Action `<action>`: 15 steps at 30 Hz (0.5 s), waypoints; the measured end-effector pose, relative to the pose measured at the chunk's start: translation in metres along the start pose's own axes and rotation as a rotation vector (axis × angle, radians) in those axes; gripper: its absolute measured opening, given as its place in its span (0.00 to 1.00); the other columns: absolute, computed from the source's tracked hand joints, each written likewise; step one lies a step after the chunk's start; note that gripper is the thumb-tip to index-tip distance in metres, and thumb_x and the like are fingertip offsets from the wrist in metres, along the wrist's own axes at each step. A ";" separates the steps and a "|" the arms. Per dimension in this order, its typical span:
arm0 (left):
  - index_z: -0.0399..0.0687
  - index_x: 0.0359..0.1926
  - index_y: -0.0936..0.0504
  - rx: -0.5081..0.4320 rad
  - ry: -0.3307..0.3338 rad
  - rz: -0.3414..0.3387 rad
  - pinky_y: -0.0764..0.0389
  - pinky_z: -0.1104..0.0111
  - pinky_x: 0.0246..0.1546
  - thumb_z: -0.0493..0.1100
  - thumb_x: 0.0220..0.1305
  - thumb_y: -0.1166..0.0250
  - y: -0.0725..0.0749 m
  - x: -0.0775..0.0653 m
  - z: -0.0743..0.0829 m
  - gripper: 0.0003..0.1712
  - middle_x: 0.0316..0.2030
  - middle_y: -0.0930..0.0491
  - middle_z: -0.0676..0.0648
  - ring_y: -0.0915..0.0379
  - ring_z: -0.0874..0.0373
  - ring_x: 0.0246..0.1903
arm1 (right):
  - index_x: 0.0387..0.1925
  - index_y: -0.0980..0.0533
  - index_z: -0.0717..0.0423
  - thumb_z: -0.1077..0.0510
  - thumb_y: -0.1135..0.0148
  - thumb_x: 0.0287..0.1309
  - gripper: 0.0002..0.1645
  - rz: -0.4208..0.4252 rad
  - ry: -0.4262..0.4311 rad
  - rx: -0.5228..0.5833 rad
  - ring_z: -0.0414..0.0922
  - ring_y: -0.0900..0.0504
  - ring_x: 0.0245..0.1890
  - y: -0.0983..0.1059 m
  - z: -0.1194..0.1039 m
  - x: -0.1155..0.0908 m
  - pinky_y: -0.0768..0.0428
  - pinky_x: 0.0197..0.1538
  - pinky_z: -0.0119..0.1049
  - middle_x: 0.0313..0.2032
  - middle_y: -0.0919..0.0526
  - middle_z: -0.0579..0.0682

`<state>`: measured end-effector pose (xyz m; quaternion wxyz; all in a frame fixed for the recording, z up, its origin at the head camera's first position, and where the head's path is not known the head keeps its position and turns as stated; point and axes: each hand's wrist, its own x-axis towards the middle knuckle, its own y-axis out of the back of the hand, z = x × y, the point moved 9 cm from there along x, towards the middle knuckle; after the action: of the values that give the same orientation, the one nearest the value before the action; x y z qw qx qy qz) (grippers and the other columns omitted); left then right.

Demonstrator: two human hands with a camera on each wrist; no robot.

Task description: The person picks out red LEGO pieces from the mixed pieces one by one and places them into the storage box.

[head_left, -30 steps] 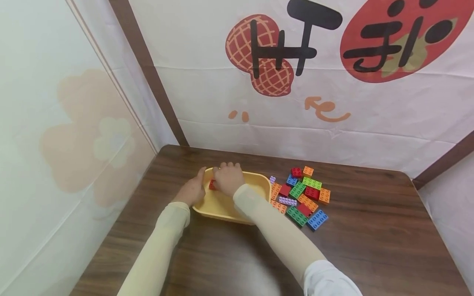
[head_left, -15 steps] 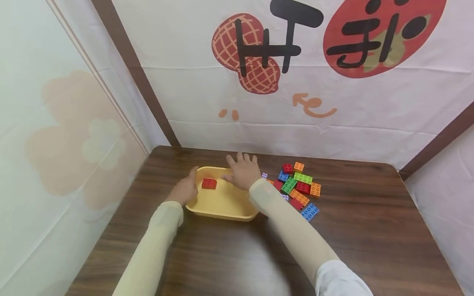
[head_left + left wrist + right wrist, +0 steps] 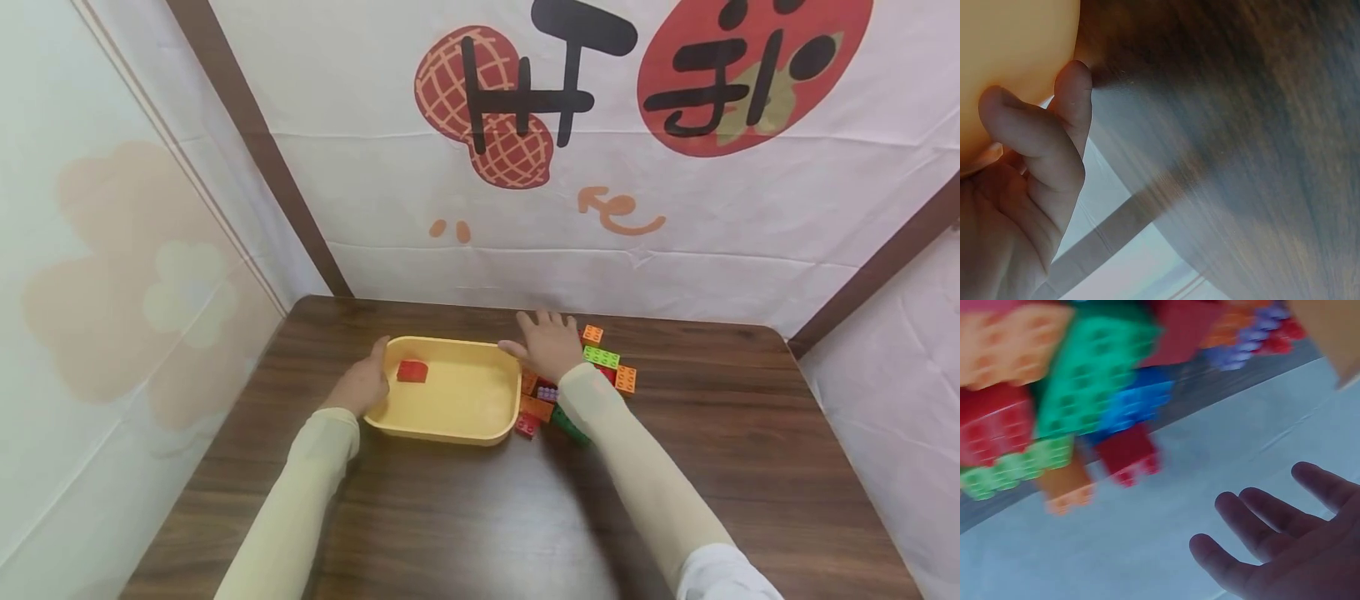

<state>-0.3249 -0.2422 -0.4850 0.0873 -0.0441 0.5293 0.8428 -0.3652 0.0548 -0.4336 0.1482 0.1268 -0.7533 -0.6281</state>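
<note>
Near the table's (image 3: 450, 517) back edge, the left hand (image 3: 360, 386) grips the left rim of a yellow tray (image 3: 450, 404), one red brick (image 3: 412, 372) lying inside toward its back left corner. The right hand (image 3: 551, 346), fingers spread, hangs over loose bricks (image 3: 602, 357) clustered beside the tray's right edge.

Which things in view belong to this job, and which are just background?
Likely in the job:
Yellow rectangular plastic tray, held by the left hand
Red blocky plastic brick, inside the tray
Multicoloured studded plastic bricks, near the right hand

Just background:
Brown round-cornered wood-grain table
White printed cloth backdrop
</note>
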 end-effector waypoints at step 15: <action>0.39 0.77 0.55 0.007 -0.023 0.017 0.22 0.47 0.41 0.33 0.69 0.52 0.002 -0.001 0.004 0.39 0.36 0.18 0.34 0.22 0.44 0.31 | 0.49 0.18 0.59 0.53 0.35 0.64 0.17 0.033 -0.086 -0.009 0.57 0.24 0.41 -0.010 0.098 -0.058 0.25 0.45 0.57 0.41 0.22 0.57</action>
<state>-0.3239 -0.2390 -0.4815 0.0864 -0.0298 0.5317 0.8420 -0.3491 0.1641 -0.4630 0.1266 0.0868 -0.7579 -0.6340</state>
